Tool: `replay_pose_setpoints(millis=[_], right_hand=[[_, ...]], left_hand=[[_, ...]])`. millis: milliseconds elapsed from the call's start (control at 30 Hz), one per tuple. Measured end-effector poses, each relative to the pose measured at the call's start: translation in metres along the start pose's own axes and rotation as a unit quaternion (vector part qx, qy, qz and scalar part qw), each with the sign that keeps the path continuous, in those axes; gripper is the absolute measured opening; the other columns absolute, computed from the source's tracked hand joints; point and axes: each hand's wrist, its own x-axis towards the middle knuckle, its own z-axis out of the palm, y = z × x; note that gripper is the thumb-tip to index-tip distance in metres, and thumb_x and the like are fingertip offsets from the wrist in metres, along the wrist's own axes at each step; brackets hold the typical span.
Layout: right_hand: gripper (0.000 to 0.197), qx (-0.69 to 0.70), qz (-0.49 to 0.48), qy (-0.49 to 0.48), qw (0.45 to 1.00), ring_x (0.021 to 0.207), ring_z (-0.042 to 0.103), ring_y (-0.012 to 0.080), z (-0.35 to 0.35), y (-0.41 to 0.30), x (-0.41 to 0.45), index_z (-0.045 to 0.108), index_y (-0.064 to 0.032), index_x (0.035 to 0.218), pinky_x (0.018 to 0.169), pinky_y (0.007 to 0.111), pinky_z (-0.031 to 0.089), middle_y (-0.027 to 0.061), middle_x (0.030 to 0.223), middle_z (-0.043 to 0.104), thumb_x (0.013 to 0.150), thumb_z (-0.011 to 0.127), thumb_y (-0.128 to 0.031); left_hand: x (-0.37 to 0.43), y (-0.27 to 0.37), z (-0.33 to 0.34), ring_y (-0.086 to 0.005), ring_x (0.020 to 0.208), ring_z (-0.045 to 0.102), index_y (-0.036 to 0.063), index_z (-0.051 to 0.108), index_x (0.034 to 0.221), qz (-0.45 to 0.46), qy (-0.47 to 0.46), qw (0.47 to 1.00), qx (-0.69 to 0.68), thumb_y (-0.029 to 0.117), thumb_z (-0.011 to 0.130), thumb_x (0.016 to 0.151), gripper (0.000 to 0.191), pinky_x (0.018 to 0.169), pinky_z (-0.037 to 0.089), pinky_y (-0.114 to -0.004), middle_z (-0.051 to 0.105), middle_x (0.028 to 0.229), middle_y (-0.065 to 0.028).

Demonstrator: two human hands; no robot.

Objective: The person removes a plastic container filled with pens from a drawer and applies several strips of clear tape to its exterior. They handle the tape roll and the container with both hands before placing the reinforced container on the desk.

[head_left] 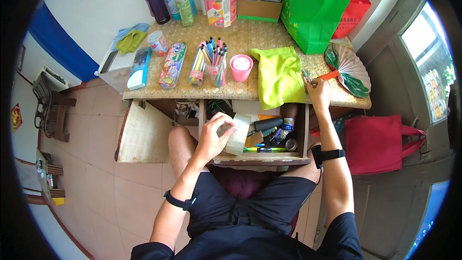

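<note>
My left hand (pixel 215 133) hovers over the open wooden drawer (pixel 260 159), thumb and index fingertip close together beside a translucent pale plastic piece (pixel 239 138). Whether it grips that piece is unclear. On the right side of the tabletop, my right hand (pixel 320 94) pinches the end of some small slim items (pixel 307 76), partly hidden by the fingers. Just past it lies a pleated fan (pixel 351 66) with a red handle. Left of that hand, a yellow-green cloth (pixel 280 76) drapes over the table's front edge. The drawer holds pens, a black-handled tool (pixel 267 124) and a round metal tin (pixel 290 144).
A pink cup (pixel 241 68), a cup of markers (pixel 217 66) and a tin pencil case (pixel 173 65) stand or lie on the table (pixel 231 93). Behind are a large plastic bottle (pixel 219 1) and a green bag (pixel 314 14). An open cabinet door (pixel 144 133) juts out left.
</note>
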Motion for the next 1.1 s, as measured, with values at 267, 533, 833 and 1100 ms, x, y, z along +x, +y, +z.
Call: replay_pose_setpoints(millis=[267, 533, 833, 1100], right_hand=[[0.029, 0.385, 0.079, 0.013, 0.92, 0.087, 0.065, 0.0158, -0.059, -0.007, -0.059, 0.063, 0.003, 0.112, 0.082, 0.03, 0.055, 0.0107, 0.098, 0.069, 0.094, 0.072, -0.017], [0.036, 0.706, 0.175, -0.292, 0.621, 0.073, 0.041, 0.0111, -0.068, -0.053, -0.168, 0.051, -0.0012, 0.132, 0.067, 0.028, 0.037, -0.0001, 0.085, 0.043, 0.098, 0.058, -0.008], [0.026, 0.364, 0.025, -0.328, 0.871, 0.06, 0.043, 0.0061, -0.024, -0.082, -0.201, 0.067, -0.0018, 0.111, 0.053, 0.026, 0.037, -0.0032, 0.067, 0.049, 0.098, 0.065, -0.024], [0.032, 0.203, -0.123, -0.269, 0.933, 0.092, 0.071, 0.037, -0.021, -0.105, -0.176, 0.064, 0.0014, 0.113, 0.08, 0.04, 0.055, 0.0234, 0.1, 0.071, 0.089, 0.072, -0.018]], left_hand=[[-0.001, -0.003, -0.005, -0.0218, 0.089, 0.064, -0.0002, 0.064, 0.091, 0.016, -0.001, 1.0, 0.026, 0.001, 0.073, 0.085, 0.01, 0.084, 0.049, -0.032, 0.064, 0.091, -0.0096], [0.003, -0.013, -0.01, -0.0161, 0.087, 0.062, -0.0017, 0.065, 0.09, 0.007, -0.02, 0.999, 0.024, 0.003, 0.073, 0.087, 0.01, 0.081, 0.049, -0.029, 0.064, 0.089, -0.008], [0.008, -0.028, -0.005, -0.0115, 0.093, 0.066, -0.0005, 0.067, 0.099, -0.027, -0.029, 0.999, -0.025, 0.008, 0.07, 0.093, 0.01, 0.089, 0.053, -0.029, 0.072, 0.096, -0.0049], [0.008, -0.033, -0.007, -0.0093, 0.091, 0.065, 0.0019, 0.066, 0.102, -0.032, -0.032, 0.999, -0.019, 0.012, 0.07, 0.095, 0.013, 0.083, 0.054, -0.028, 0.07, 0.096, -0.0013]])
